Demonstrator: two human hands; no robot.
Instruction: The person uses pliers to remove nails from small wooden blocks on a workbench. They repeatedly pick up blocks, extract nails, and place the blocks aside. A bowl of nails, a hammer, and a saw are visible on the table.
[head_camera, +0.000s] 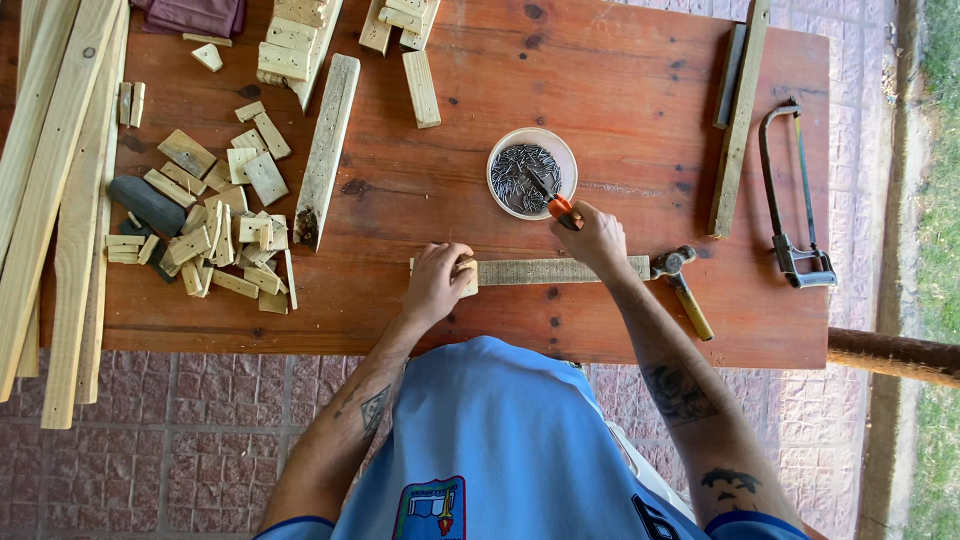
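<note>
Left hand (437, 280) curled over a small pale wood block (466, 277), pinning it on the long flat wooden slat's (560, 270) left end. Right hand (597, 238) pinched an orange-handled tool (560, 207) just beyond the slat, tip in the round white bowl of dark nails (531, 172). Steel-headed, yellow-handled hammer (682, 281) lay at the slat's right end, within reach on the reddish wooden worktop (620, 90).

A wooden strip (560, 270) lies along the table's (620, 110) near edge — bowl of nails (530, 172) behind it, hammer (683, 285) at its right end, hacksaw (795, 200) by the right edge.
</note>
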